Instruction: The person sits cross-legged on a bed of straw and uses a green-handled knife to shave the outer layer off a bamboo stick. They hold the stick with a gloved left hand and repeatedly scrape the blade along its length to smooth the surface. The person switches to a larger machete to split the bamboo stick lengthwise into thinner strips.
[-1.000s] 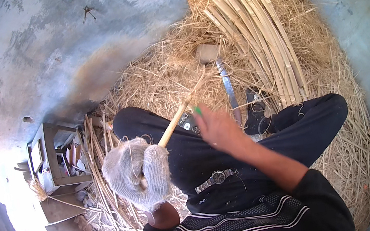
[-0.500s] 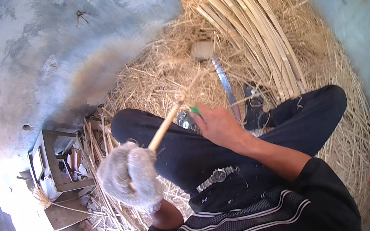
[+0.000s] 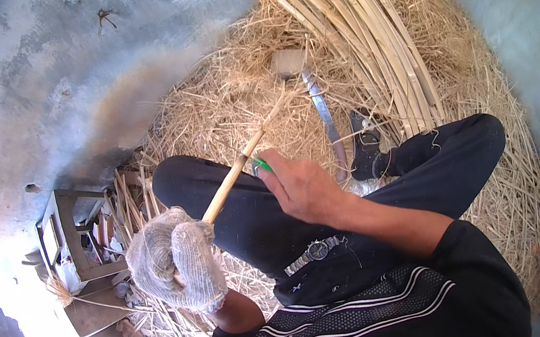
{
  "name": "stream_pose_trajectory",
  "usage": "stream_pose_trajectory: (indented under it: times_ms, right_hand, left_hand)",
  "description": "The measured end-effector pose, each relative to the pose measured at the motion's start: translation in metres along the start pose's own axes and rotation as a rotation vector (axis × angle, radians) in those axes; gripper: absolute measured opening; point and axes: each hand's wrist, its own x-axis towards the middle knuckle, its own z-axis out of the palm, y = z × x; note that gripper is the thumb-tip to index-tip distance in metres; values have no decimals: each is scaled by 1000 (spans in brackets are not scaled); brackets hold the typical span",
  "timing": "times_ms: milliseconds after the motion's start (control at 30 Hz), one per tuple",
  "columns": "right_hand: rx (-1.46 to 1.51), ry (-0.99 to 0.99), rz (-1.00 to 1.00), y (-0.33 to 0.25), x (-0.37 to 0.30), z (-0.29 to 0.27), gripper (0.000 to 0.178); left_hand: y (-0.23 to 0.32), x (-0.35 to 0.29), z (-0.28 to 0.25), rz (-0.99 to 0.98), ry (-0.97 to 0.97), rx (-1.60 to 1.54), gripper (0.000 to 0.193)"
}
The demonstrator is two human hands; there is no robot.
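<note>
While clasping stick in left hand, green object in right hand, sits amid straw, blade and clutter-filled cabinet.

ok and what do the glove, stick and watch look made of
Glove: probably cotton or a blend, matte, greyish white, with visible knit ribs.
Stick: likely bamboo, possibly other wood; bare, pale, with a dark joint-like ring.
Watch: seemingly metal, polished, judging by its shiny linked band.
</note>
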Motion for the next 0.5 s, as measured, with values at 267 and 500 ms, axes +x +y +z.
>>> stream_pose_trajectory:
  times_ms: [267, 500]
  right_hand:
    - [-14, 58, -162, -10, 13, -16, 17]
    - [98, -82, 53, -29, 1, -31, 14]
  left_hand:
    - [-13, -1, 5, 130, 111, -365, 23]
    - [9, 9, -3, 202, -64, 97, 36]
